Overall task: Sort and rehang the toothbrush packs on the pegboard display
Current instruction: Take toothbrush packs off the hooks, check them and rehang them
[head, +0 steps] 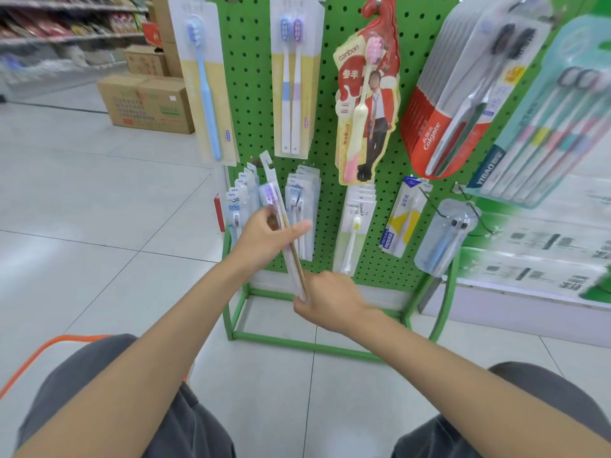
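Colgate pack [439,127] at 2 o'clock, canban pack [367,104] at 12. Left hand [264,234] pinches purple toothbrush pack [272,193] mid-length; right hand [327,299] grips its base.

Green perforated metal pegboard stand [251,94] on a pale tiled floor [82,209].
Toothbrush packs [296,77] hang in two rows, among them a red Colgate multipack [426,133]; a brown cardboard box [148,104] sits on the floor.

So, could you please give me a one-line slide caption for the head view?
Left hand and right hand hold toothbrush packs edge-on before the green pegboard.
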The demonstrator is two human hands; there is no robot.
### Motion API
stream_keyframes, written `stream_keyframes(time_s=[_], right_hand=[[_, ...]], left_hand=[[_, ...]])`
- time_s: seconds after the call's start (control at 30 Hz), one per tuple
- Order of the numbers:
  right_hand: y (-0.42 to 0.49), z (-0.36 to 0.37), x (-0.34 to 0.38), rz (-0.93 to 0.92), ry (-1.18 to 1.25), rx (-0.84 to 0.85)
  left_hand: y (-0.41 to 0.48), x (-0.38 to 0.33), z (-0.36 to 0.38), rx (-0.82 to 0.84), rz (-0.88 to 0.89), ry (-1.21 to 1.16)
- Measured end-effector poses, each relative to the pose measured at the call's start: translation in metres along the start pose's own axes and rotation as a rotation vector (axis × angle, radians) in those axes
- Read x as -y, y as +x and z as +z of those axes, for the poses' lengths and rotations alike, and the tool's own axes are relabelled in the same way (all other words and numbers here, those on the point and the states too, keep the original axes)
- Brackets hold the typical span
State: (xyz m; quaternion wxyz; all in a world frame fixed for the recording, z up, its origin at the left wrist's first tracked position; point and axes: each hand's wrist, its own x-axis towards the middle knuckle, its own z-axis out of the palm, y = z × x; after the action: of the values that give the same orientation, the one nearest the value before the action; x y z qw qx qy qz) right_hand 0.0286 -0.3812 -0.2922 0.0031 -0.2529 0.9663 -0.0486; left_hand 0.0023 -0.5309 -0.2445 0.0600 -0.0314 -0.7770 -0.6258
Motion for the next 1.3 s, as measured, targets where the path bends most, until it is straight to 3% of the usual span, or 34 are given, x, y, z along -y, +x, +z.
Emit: stream_keyframes(time_s=[0.07,0.17,0.2,0.33,0.5,0.67,0.73,0.87,0.93,1.03,1.3], right_hand=[[0.004,0.005,0.0,0.01,0.04,-0.002],[0.007,0.007,-0.004,0.097,0.568,0.057],[0.008,0.009,-0.005,0.12,0.632,0.039],[0.013,0.011,-0.008,0.167,0.72,-0.003],[0.013,0.001,-0.013,0.08,0.83,-0.001],[0.017,-0.003,-0.018,0.066,0.826,-0.181],[0.018,-0.009,-0.016,0.056,0.886,-0.232],[0.019,-0.023,-0.015,0.093,1.143,-0.324],[0.02,-0.033,-0.021,0.163,1.236,-0.397],[0.021,-0.047,-0.035,0.233,1.34,-0.502],[0.021,-0.057,-0.04,0.29,1.252,-0.502]], left_hand=[[0.003,0.002,-0.002,-0.035,-0.022,-0.01],[0.006,0.004,-0.005,-0.017,-0.11,-0.228],[0.007,0.004,-0.006,-0.009,-0.125,-0.286],[0.008,0.004,-0.008,-0.002,-0.15,-0.401],[0.009,0.005,-0.011,-0.095,-0.181,-0.48],[0.008,-0.002,-0.011,-0.087,-0.183,-0.482],[0.007,-0.002,-0.01,-0.019,-0.251,-0.441],[0.002,0.01,-0.002,0.39,-0.444,-0.334],[-0.001,0.013,0.003,0.489,-0.494,-0.279],[-0.006,0.007,0.006,0.524,-0.49,-0.247],[-0.01,0.004,0.011,0.505,-0.362,-0.163]])
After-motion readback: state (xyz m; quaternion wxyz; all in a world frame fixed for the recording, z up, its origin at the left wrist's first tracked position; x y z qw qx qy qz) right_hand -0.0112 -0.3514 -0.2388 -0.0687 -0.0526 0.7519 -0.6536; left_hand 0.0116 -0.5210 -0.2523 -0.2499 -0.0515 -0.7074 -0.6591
